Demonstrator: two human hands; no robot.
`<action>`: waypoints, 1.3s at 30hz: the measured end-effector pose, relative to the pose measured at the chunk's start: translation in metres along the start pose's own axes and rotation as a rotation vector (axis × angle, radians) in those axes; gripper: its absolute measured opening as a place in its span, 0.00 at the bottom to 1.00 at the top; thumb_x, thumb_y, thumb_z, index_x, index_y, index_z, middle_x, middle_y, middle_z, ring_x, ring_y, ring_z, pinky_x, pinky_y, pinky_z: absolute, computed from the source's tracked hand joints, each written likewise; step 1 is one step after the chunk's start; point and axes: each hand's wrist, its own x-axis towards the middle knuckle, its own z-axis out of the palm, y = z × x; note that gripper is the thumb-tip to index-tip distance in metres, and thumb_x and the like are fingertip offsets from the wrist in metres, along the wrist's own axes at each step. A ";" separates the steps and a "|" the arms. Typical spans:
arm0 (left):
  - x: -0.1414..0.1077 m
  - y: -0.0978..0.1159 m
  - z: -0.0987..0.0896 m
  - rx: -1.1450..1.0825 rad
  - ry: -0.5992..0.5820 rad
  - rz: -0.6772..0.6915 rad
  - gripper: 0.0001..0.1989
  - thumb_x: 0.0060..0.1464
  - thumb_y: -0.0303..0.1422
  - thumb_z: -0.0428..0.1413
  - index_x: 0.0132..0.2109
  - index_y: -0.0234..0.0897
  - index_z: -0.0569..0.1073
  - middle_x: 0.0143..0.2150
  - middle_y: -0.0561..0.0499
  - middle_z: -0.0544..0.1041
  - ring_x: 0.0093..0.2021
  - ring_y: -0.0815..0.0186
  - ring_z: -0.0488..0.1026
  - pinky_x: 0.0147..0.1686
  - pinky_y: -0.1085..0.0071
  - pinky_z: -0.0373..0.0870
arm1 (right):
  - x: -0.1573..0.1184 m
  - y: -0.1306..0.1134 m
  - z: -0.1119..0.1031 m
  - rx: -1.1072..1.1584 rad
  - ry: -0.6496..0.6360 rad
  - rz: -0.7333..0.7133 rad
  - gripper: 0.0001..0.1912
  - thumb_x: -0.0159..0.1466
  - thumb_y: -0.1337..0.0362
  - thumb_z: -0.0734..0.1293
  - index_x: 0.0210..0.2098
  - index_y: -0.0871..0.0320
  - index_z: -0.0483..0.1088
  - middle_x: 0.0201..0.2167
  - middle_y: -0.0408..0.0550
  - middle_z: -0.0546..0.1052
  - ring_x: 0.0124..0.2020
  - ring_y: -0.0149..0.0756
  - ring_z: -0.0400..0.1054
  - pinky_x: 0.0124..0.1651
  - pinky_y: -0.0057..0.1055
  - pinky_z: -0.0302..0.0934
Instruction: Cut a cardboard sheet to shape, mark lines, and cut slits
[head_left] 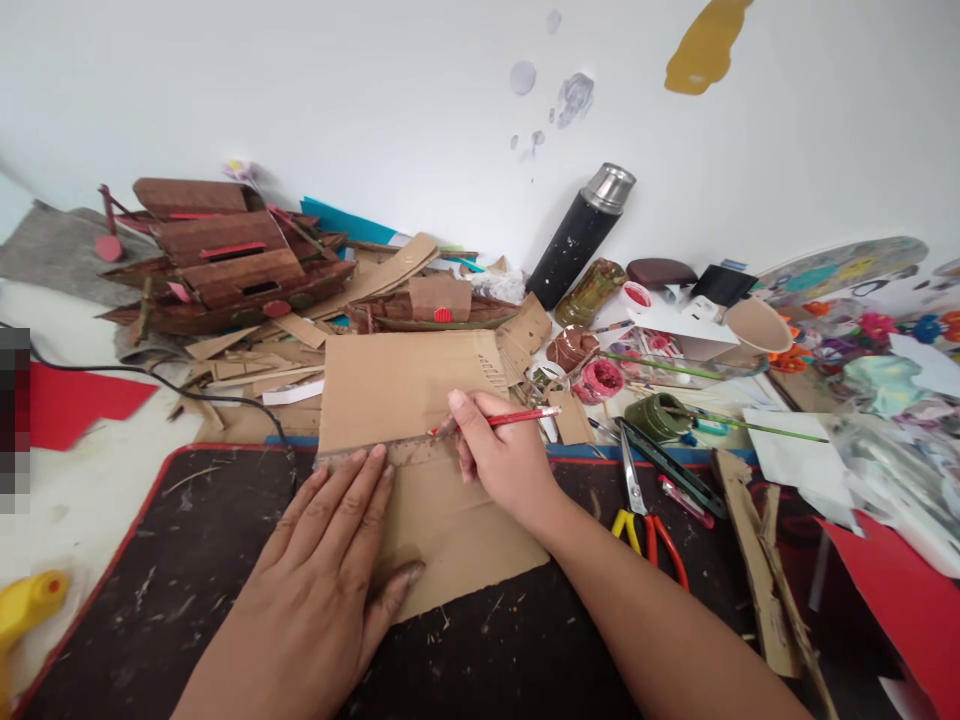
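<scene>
Red pencil [523, 415] in R hand [504, 452], tight pinch, over cardbd [397, 385].

The left hand [322, 565] is laid palm down, its fingers [334, 510] stretched forward nearly side by side and its dark-smudged thumb [396, 592] angled out to the right. Just beyond, the right hand [506, 450] is held in a writing grip, the thumb [466, 415] extended, the other fingers curled beneath. The bare right forearm [637, 600] is slanted in from the lower right; the left arm is cropped near the wrist by the bottom edge.
</scene>
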 end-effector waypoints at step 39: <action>-0.001 -0.001 0.001 0.019 -0.017 0.009 0.42 0.76 0.50 0.41 0.82 0.22 0.48 0.79 0.27 0.65 0.76 0.39 0.66 0.76 0.44 0.54 | -0.001 -0.001 0.000 0.037 -0.002 -0.008 0.26 0.79 0.44 0.63 0.30 0.54 0.69 0.17 0.36 0.68 0.17 0.29 0.65 0.26 0.27 0.60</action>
